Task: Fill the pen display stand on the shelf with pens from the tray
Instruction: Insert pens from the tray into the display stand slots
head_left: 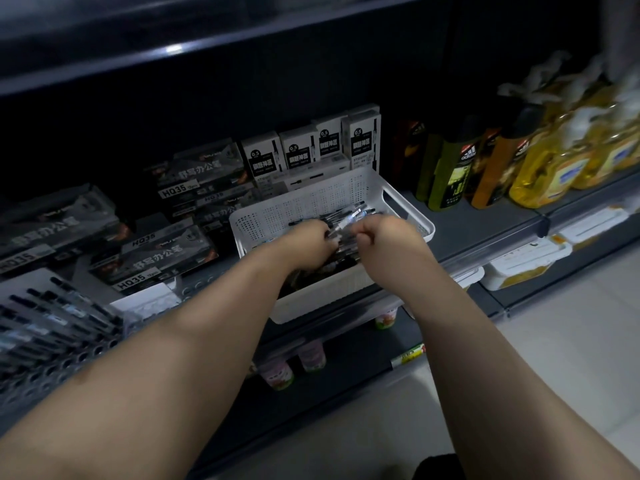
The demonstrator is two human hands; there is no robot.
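Now left hand (310, 237) grip curled round pens (350, 218) in tray (304, 206); right hand (384, 233) grip pinching same pens.

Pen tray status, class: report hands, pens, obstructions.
Left hand and right hand in white tray, both gripping pens. Display stand at left, partly filled. Nothing seen in the way.

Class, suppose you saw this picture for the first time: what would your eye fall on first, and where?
In the middle, the left hand and right hand close on pens inside a white tray on the shelf. At lower left the pen display stand holds rows of dark pens; bright yellow bottles stand at far right.
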